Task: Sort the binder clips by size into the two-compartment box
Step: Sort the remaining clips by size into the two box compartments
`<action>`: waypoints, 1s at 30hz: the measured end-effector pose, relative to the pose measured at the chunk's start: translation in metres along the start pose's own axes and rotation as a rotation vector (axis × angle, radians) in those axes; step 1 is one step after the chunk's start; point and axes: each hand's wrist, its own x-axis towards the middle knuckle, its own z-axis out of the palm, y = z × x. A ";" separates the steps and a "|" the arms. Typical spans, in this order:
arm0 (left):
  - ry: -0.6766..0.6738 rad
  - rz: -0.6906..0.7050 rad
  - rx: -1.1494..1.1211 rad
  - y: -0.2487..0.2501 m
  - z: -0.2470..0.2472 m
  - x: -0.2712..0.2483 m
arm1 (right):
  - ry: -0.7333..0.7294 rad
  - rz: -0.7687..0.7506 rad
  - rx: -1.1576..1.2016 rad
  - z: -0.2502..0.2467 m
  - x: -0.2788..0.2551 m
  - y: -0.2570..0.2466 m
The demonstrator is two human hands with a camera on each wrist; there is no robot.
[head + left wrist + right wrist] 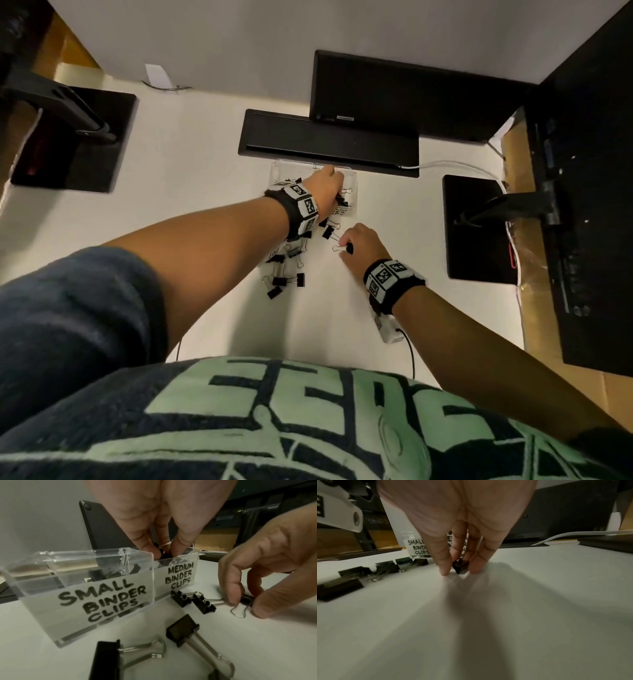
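Note:
A clear two-compartment box [42,566] stands on the white desk, labelled "SMALL BINDER CLIPS" on the left and "MEDIUM BINDER CLIPS" [180,576] on the right; both sides hold black clips. My left hand [163,551] reaches into the top of the medium compartment, its fingertips pinching a black binder clip [161,550]. To the right of the box my right hand [460,572] pinches another black binder clip [460,566] that rests on the desk. In the head view the left hand [329,185] covers the box [284,168] and the right hand [346,247] is just below it.
Several loose black clips [284,270] lie on the desk in front of the box, two small ones [192,600] right at its foot and larger ones [185,630] nearer. A black keyboard [329,140] and monitor stands surround the area; a white cable [455,166] runs at the right.

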 end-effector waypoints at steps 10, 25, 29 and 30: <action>0.166 0.026 -0.142 -0.031 0.014 -0.051 | 0.003 -0.082 -0.019 0.002 0.010 -0.023; -0.146 0.022 0.212 -0.039 0.052 -0.085 | 0.000 -0.069 -0.078 0.010 0.003 -0.030; -0.149 -0.004 0.161 -0.043 0.055 -0.088 | 0.143 -0.099 0.066 -0.013 0.009 -0.047; -0.152 -0.006 0.147 -0.044 0.056 -0.088 | 0.167 -0.108 0.066 -0.020 0.014 -0.050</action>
